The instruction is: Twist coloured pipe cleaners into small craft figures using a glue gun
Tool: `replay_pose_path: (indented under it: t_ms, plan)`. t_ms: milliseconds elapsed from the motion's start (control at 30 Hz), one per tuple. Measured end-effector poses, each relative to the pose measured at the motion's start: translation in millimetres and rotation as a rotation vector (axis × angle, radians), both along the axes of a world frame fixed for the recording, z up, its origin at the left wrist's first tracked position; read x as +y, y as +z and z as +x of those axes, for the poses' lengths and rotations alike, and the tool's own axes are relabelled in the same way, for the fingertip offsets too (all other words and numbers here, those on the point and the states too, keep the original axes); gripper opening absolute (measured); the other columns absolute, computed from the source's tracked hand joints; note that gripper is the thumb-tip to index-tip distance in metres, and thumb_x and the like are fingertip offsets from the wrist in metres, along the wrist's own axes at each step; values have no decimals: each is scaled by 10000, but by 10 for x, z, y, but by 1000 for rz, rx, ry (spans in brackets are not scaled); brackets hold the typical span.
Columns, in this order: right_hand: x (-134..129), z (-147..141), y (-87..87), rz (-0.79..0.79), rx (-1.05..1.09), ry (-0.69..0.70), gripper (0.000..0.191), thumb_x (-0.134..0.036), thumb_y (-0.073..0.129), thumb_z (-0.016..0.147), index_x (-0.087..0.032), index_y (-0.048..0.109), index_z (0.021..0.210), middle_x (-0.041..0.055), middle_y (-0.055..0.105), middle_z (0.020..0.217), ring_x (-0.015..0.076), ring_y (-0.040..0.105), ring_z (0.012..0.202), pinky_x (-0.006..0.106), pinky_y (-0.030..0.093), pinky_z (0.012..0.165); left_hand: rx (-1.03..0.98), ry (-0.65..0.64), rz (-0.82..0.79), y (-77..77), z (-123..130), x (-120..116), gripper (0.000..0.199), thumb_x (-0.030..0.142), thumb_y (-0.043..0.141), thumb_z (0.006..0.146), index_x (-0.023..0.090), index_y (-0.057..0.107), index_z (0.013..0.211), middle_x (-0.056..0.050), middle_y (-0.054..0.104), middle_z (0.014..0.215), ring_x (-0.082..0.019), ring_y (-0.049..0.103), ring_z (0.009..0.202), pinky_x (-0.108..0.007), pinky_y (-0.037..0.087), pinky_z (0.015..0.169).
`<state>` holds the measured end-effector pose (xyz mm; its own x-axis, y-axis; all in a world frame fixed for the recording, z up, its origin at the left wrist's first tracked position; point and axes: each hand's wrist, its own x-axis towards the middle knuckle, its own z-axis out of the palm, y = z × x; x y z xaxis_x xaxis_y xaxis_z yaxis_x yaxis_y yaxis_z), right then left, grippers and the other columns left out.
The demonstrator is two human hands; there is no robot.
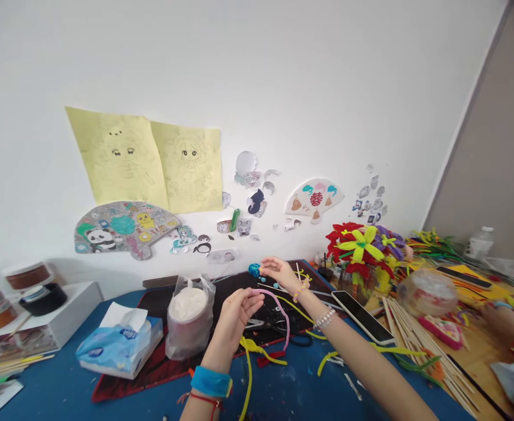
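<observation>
Starting at far left: stacked tubs (26,278) by a white box, their labels too small to read. Next, a soft tissue pack (116,345), blue and white, one sheet pulled up; white lettering on dark-blue ovals, too blurred to make out. Above it on the wall, a grey fan-shaped board (123,228) with a panda and a yellow figure; higher, two yellow sheets (186,169) bearing pencilled characters. Right of the pack, a tub lined with a clear plastic bag (190,316).

Centre: left hand (240,309), blue band at the wrist, thumb and fingers pinching one end of a pink pipe cleaner (287,324). The stem arches over the dark mat and bends down to the right. A knotted yellow pipe cleaner (252,346) lies just below that hand. Right hand (283,276), farther forward, fingers curved beside a blue clump (254,270); cannot tell whether they grip anything.

Rightward: a white fan (314,197) on the wall, red double-happiness character (囍) legible. Below, a phone (362,317), screen dark, and pipe-cleaner flowers (362,245) in a jar. Beyond, wooden sticks (408,333); at far right, a co-worker's hand (504,324), blurred.
</observation>
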<state>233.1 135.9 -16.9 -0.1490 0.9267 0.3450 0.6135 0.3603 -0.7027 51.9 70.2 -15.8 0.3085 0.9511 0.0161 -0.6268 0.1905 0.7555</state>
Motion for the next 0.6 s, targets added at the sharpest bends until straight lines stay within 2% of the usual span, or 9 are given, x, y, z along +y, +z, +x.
replay_pose_path:
  t_ms: [67, 133, 200, 400, 600]
  plan:
    - [-218, -97, 70, 36, 127, 107, 322, -310, 488, 880, -144, 459, 1155, 96, 642, 1077, 137, 632, 955, 283, 497, 860, 30, -6, 11, 13, 12, -19, 62, 132, 640, 752, 110, 606, 705, -86, 699, 758, -179, 683, 736, -280, 566, 749]
    - [-434, -173, 113, 35, 357, 293, 309, -334, 606, 803, -154, 525, 1041, 79, 674, 986, 162, 650, 908, 323, 513, 843, 41, -18, 25, 23, 20, -36, 67, 141, 652, 740, 106, 605, 706, -83, 697, 738, -173, 682, 718, -273, 567, 734]
    - [-593, -216, 133, 24, 501, 363, 285, -326, 671, 749, -158, 564, 952, 70, 689, 925, 173, 660, 871, 343, 521, 833, 38, -31, 40, 25, 26, -47, 75, 151, 655, 738, 102, 606, 709, -83, 698, 729, -166, 681, 705, -267, 569, 722]
    - [-731, -214, 160, 15, 540, 320, 243, -308, 682, 737, -168, 596, 916, 55, 694, 909, 176, 666, 856, 335, 529, 823, 96, -33, 41, -14, 45, -34, 121, 195, 669, 746, 88, 614, 759, -99, 704, 734, -158, 683, 699, -254, 568, 715]
    - [-798, -178, 222, 89, 358, 260, 208, -310, 645, 768, -162, 621, 912, 59, 690, 906, 178, 666, 853, 324, 531, 812, 155, -16, 65, -21, 64, -28, 236, 286, 731, 704, 109, 576, 691, -85, 699, 703, -148, 681, 690, -240, 566, 713]
